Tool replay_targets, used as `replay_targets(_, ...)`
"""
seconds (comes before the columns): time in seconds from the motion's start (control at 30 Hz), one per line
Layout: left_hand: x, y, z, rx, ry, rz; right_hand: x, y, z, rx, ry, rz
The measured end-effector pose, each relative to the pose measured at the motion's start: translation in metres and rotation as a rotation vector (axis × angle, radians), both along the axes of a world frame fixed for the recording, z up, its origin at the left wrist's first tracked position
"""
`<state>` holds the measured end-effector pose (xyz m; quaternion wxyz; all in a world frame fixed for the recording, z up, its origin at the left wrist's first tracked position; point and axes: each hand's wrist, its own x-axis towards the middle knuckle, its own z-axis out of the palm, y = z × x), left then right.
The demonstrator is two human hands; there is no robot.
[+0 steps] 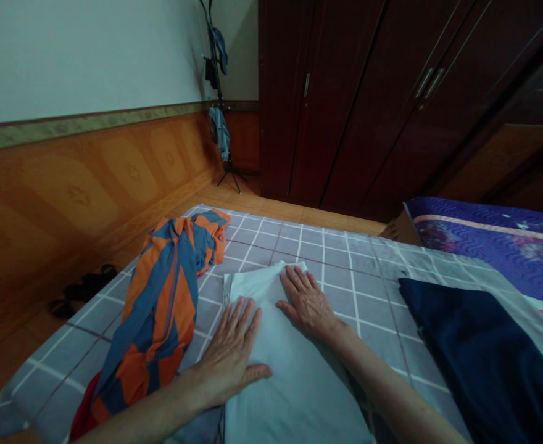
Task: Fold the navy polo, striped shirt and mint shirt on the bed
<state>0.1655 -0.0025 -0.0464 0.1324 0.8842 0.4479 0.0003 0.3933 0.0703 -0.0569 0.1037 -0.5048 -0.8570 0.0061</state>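
A pale, light-coloured folded garment (pixel 290 382) lies flat on the bed in front of me; its exact kind I cannot tell. My left hand (pixel 232 351) rests on its left side with the fingers stretched out and the thumb apart. Near the garment's far end, my right hand (pixel 306 302) lies flat with spread fingers. Both palms touch the cloth and neither hand grips anything. Left of my left hand is a crumpled orange and blue striped garment (pixel 160 308). The near end of the pale garment runs out of view.
Grey checked bedding (pixel 336 253) covers the bed. Dark navy folded cloth (pixel 489 351) lies at the right, with a purple patterned cover (pixel 493 228) beyond. A coat rack (pixel 219 92) stands in the corner beside a dark wardrobe (pixel 345 92). Dark footwear (pixel 86 287) is on the floor at left.
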Motion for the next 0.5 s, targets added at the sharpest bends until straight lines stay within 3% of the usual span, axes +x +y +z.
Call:
replay_targets(0.23, -0.009, -0.001, -0.009, 0.117, -0.009, -0.025, -0.009, -0.029, 0.003, 0.022, 0.034, 0.088)
replay_targets(0.37, -0.008, 0.027, -0.005, 0.171, 0.002, 0.062, -0.015, -0.036, 0.005, 0.0, 0.029, 0.145)
replay_targets(0.5, -0.02, 0.06, 0.0, 0.188, -0.041, 0.179, -0.005, -0.034, 0.002, 0.002, 0.011, 0.036)
